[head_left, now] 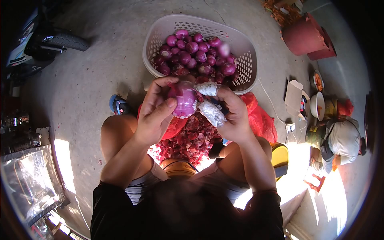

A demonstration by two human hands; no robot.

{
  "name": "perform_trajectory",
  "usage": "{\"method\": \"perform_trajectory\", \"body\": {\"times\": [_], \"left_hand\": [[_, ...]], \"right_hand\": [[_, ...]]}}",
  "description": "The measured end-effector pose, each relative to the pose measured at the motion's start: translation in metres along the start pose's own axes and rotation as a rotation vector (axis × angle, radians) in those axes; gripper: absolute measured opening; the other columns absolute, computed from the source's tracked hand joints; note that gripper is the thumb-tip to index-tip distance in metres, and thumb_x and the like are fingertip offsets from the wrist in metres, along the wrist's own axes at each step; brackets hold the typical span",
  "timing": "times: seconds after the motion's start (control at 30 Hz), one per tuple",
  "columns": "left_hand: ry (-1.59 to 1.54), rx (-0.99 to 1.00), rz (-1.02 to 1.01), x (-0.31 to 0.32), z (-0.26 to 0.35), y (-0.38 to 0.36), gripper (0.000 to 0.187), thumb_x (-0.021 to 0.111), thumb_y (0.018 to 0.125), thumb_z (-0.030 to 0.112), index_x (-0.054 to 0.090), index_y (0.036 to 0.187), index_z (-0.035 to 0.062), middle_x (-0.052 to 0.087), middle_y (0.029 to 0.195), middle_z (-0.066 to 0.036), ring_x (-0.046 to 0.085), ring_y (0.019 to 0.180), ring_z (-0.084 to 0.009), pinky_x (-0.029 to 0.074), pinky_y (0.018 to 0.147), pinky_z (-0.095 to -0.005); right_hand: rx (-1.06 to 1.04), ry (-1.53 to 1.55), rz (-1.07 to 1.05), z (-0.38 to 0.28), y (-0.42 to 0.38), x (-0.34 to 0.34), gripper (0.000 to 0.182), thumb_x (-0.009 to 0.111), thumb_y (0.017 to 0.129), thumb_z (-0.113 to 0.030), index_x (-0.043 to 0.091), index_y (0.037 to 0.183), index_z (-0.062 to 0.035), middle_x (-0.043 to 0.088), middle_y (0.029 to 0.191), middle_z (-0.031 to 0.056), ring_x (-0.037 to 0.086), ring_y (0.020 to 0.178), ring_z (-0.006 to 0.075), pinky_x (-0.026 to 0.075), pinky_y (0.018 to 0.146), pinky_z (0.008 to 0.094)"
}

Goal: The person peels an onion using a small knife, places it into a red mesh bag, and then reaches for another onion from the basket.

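Observation:
My left hand [152,116] is closed around a large red onion [185,100], held up in front of me with its pale, stringy end turned to the right. Silver wrapping [212,113] covers the thumb and forefinger of my right hand [236,112], and these two fingertips pinch at that end of the onion. Beyond my hands, a pale plastic basket [149,42] holds many shiny purple onions [192,47]. Below the held onion lies a heap of dry red onion skins [192,140], between my knees.
Red netting [262,120] lies beside my right knee, near a yellow container [280,158]. At the right, another person [342,138] sits low beside a white bowl [317,106]. Red tubs [306,36] stand far right. A motorbike wheel [66,40] is at the upper left.

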State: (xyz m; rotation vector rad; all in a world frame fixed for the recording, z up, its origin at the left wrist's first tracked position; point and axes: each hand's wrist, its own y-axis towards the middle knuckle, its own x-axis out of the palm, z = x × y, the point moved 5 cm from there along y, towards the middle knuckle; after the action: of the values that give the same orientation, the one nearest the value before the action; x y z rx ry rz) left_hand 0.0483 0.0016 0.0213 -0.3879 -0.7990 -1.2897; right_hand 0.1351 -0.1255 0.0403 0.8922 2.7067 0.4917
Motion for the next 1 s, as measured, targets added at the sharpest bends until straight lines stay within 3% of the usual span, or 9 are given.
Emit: {"method": "perform_trajectory", "body": {"times": [0.13,0.2,0.27,0.43,0.57,0.67,0.83,0.9,1.0], "left_hand": [[0.036,0.003,0.002,-0.004,-0.002,-0.002,0.04,0.052,0.087,0.01,0.036,0.124,0.0039,0.042,0.13,-0.016,0.046,0.116,-0.0225,0.038,0.098,-0.0374],[0.015,0.001,-0.008,-0.002,-0.003,-0.004,0.041,0.053,0.085,0.011,0.037,0.122,0.0038,0.041,0.131,-0.018,0.046,0.118,-0.0255,0.038,0.098,-0.039],[0.035,0.058,-0.045,0.0,0.001,-0.003,0.041,0.05,0.086,0.02,0.038,0.123,0.007,0.037,0.134,-0.021,0.045,0.118,-0.0342,0.039,0.097,-0.0433],[-0.016,0.107,-0.051,-0.006,0.005,0.001,0.042,0.043,0.087,0.028,0.036,0.124,0.0104,0.034,0.136,-0.022,0.041,0.12,-0.0393,0.038,0.098,-0.0459],[0.008,0.061,0.015,-0.009,0.004,0.002,0.044,0.043,0.087,0.027,0.036,0.126,0.0097,0.036,0.135,-0.022,0.042,0.12,-0.0384,0.039,0.097,-0.0458],[-0.061,-0.009,0.032,-0.012,0.004,0.003,0.045,0.043,0.086,0.028,0.036,0.126,0.0088,0.04,0.132,-0.02,0.044,0.118,-0.0377,0.039,0.097,-0.0457],[-0.248,-0.078,0.094,-0.013,0.003,0.005,0.041,0.045,0.087,0.023,0.036,0.124,0.0071,0.046,0.124,-0.017,0.05,0.112,-0.0322,0.043,0.093,-0.0451],[-0.146,-0.13,0.288,-0.024,-0.006,0.007,0.039,0.045,0.089,0.023,0.037,0.124,0.0077,0.047,0.124,-0.014,0.051,0.11,-0.0295,0.043,0.093,-0.0449],[-0.12,-0.182,0.424,-0.053,-0.026,0.013,0.039,0.045,0.091,0.02,0.035,0.128,0.0103,0.047,0.125,-0.01,0.047,0.114,-0.024,0.039,0.097,-0.0433]], "right_hand": [[0.079,-0.019,0.114,-0.005,0.007,0.001,0.029,0.061,0.083,0.0,0.054,0.112,0.0022,0.061,0.102,0.0113,0.057,0.095,0.0141,0.044,0.081,0.0255],[0.063,-0.016,0.24,0.006,0.009,-0.009,0.028,0.059,0.085,-0.002,0.053,0.112,0.0012,0.06,0.099,0.007,0.055,0.088,0.0107,0.044,0.077,0.0229],[0.246,0.1,0.324,0.012,0.009,-0.023,0.027,0.056,0.087,-0.002,0.052,0.113,-0.001,0.056,0.082,-0.0001,0.05,0.074,0.0052,0.04,0.068,0.0187],[0.317,0.163,0.292,0.015,0.008,-0.023,0.027,0.056,0.087,-0.002,0.05,0.114,-0.0015,0.056,0.078,-0.0005,0.05,0.073,0.0053,0.04,0.068,0.0185],[0.377,-0.421,0.029,0.016,0.004,-0.019,0.041,0.06,0.086,-0.011,0.044,0.122,-0.0025,0.062,0.091,0.0084,0.06,0.081,0.0169,0.046,0.074,0.0262],[0.445,-0.753,-0.078,0.01,0.006,-0.021,0.045,0.063,0.079,-0.022,0.048,0.119,-0.0068,0.064,0.086,0.0202,0.062,0.08,0.0376,0.048,0.066,0.0431],[0.383,-0.847,-0.176,0.007,0.005,-0.021,0.041,0.064,0.079,-0.027,0.054,0.112,-0.0051,0.063,0.08,0.0204,0.062,0.075,0.0366,0.047,0.064,0.0456],[0.367,-0.855,-0.18,0.005,0.005,-0.021,0.039,0.064,0.079,-0.029,0.056,0.109,-0.0047,0.063,0.079,0.0201,0.062,0.076,0.0363,0.047,0.063,0.0455],[0.523,-0.902,-0.297,0.005,0.004,-0.018,0.041,0.061,0.081,-0.031,0.055,0.112,-0.0051,0.063,0.092,0.0199,0.061,0.085,0.0355,0.047,0.073,0.0419]]}}
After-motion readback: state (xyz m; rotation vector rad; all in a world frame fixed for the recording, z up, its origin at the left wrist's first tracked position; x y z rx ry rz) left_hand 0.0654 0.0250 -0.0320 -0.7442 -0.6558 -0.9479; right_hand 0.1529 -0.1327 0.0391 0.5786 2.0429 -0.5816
